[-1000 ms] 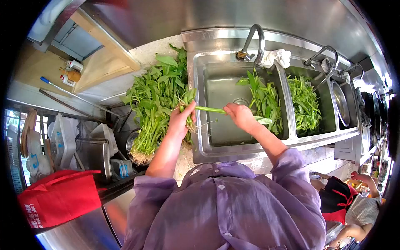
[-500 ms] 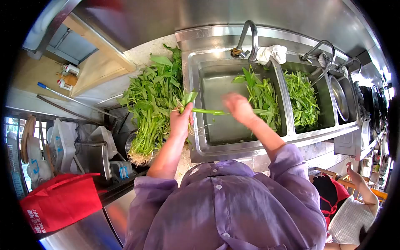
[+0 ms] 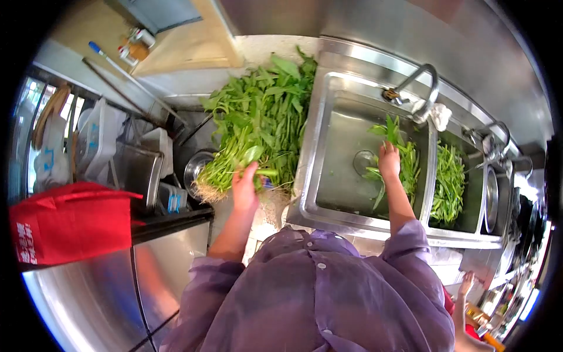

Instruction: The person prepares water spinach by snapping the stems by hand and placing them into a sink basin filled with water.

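Observation:
My left hand [image 3: 245, 186] is closed round a short bunch of green stems with a leaf, in front of the big pile of leafy greens [image 3: 267, 108]. Pale roots [image 3: 210, 190] hang at the pile's near end. Over the left basin of the metal sink [image 3: 311, 170], my right hand [image 3: 389, 159] has its fingers together on the loose greens [image 3: 410, 170] at the basin's right side. A long leaf hangs just below the fingers. More cut greens [image 3: 448, 185] fill the middle basin.
Curved faucets [image 3: 431, 88] and a white cloth [image 3: 440, 116] stand behind the basins. At left are a red bag [image 3: 76, 220], white plastic containers [image 3: 102, 132] and a metal bowl [image 3: 196, 167]. Another person's arm [image 3: 463, 299] shows at the lower right.
The view has swung left. My right hand has left the stem and moved right to the greens in the basin. My left hand has moved away from the sink edge with its bunch.

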Available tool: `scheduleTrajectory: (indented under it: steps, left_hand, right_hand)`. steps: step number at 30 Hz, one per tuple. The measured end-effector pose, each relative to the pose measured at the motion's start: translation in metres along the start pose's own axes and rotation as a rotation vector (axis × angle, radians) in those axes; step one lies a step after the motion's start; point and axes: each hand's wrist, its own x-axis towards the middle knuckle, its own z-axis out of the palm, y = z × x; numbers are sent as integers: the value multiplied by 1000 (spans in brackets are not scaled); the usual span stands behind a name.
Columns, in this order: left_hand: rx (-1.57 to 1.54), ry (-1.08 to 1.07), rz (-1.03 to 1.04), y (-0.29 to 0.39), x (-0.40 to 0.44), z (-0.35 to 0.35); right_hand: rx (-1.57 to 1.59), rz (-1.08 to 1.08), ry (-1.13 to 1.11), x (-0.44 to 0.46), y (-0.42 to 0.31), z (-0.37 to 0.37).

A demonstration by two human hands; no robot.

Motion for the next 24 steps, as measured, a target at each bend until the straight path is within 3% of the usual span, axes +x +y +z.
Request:
scheduleTrajectory:
  steps: [2, 3, 4, 6, 10, 11, 13, 17, 20, 22, 24]
  left_hand:
    - [25, 141, -36, 6, 8, -54]
    - [-23, 159, -105, 7, 13, -85]
    - [-87, 162, -40, 18, 1, -91]
    - [-90, 187, -35, 22, 0, -124]
    - [-154, 200, -125, 34, -4, -156]
    - [-172, 195, -145, 36, -3, -162]
    - [-193, 189, -195, 38, -1, -173]
    - [-120, 154, -254, 42, -3, -185]
    - [-125, 153, -267, 44, -4, -188]
    - [-147, 106, -274, 38, -1, -194]
    - [-172, 49, -274, 38, 2, -195]
  right_hand:
    - [66, -217, 112, -5, -35, -1]
    - [208, -274, 52, -12, -61, 0]
    - [352, -328, -8, -20, -90, 4]
    - [376, -460, -215, -39, -148, 24]
    - [68, -524, -532, -76, -240, 80]
    - [59, -532, -544, -80, -247, 105]
    - [-356, -455, -684, -88, -261, 141]
    - [-576, -549, -868, -113, -281, 137]
    - [-739, -454, -731, -132, -264, 192]
    - [-767, -389, -734, -130, -274, 183]
    - [-521, -282, -849, -115, -281, 155]
